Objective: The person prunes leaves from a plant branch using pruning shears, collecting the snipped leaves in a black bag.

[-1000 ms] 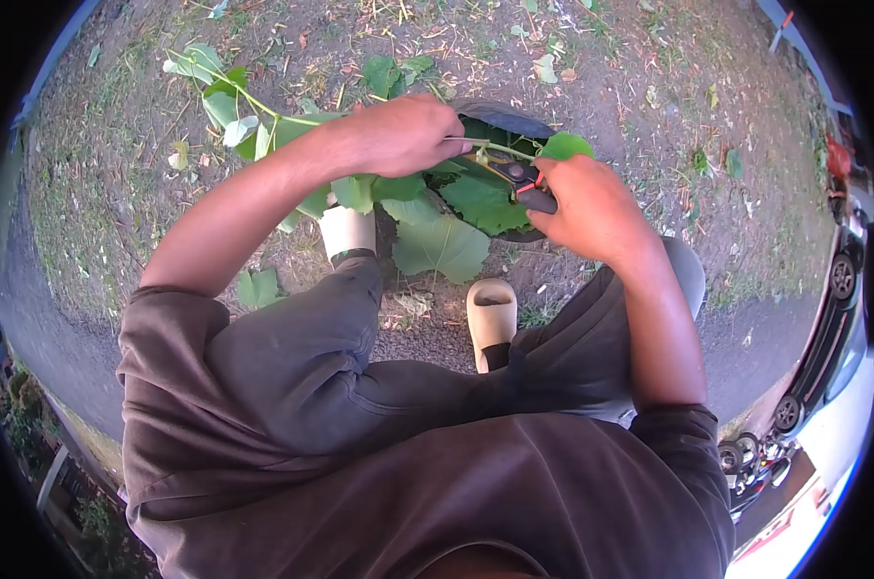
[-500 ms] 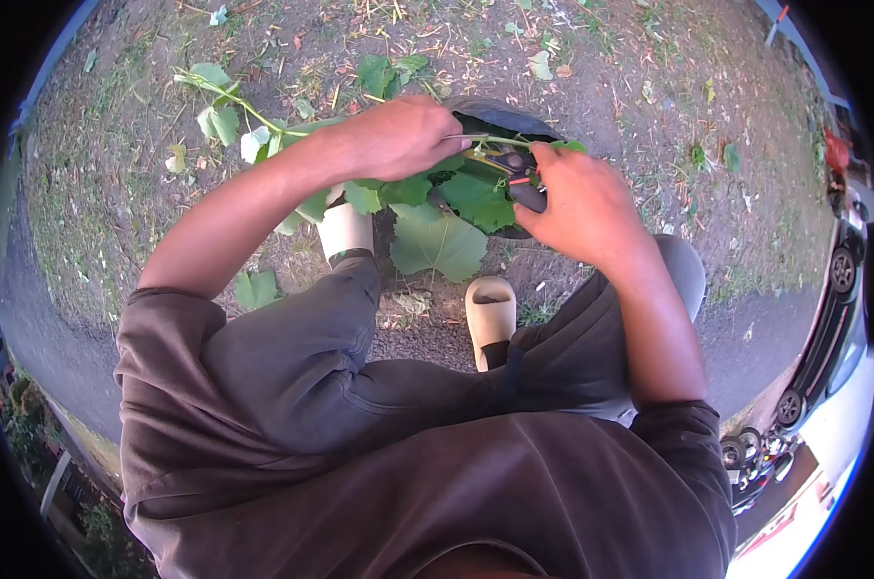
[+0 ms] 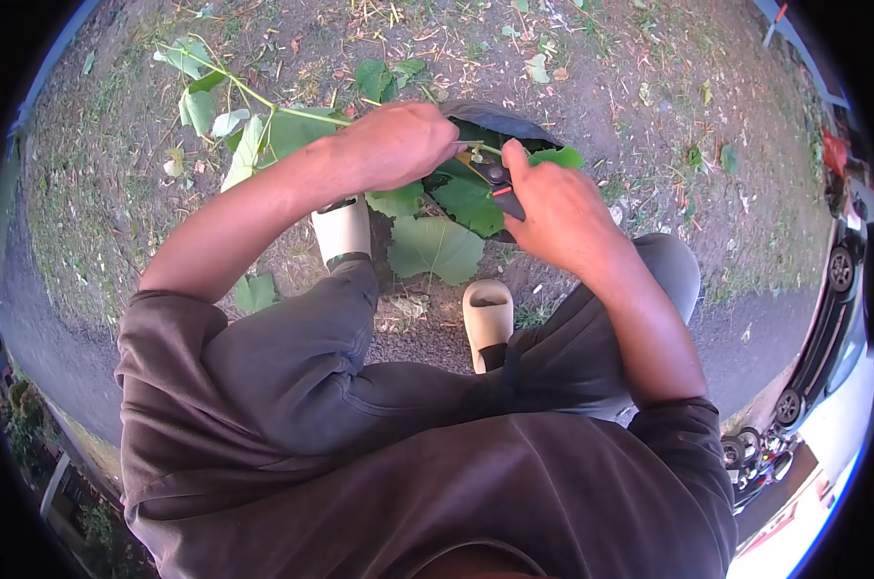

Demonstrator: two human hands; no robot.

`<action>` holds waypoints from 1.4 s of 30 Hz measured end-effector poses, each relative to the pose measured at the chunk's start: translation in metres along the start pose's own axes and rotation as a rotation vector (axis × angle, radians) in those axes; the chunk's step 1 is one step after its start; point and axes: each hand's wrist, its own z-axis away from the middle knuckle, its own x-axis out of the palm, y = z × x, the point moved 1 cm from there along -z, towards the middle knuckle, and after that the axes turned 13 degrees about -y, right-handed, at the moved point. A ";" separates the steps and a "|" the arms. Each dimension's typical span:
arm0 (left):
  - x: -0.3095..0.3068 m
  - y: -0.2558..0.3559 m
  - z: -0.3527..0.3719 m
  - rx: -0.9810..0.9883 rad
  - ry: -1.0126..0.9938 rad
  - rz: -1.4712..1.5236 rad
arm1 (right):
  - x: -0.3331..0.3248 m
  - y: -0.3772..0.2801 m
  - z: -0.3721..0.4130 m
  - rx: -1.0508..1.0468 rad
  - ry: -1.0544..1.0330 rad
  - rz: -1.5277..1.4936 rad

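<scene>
My left hand (image 3: 408,143) is closed around a green vine (image 3: 249,89), whose leafy end trails out to the left past my wrist. In my right hand (image 3: 564,207) sits a pair of pruning shears (image 3: 501,183) with dark handles and a red mark. Their blades point at the short piece of stem beside my left fingers, and my right thumb is extended along that stem. Beneath both hands lies a black container or bag (image 3: 503,118), its opening partly filled with green leaves (image 3: 468,203). My fingers hide part of the stem.
A large leaf (image 3: 437,248) lies between my feet, in cream slides (image 3: 488,314). Another leaf (image 3: 256,292) rests by my left knee. Bare soil with grass and clippings (image 3: 640,87) spreads ahead. Parked cars (image 3: 823,328) stand far right.
My right hand and the shears have shifted left, closer to my left hand. The vine's leafy end has moved slightly left and up, and its leaves have turned.
</scene>
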 end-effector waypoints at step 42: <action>0.091 -0.007 0.024 0.081 -1.046 -0.019 | -0.036 0.067 0.054 0.071 -0.072 -0.216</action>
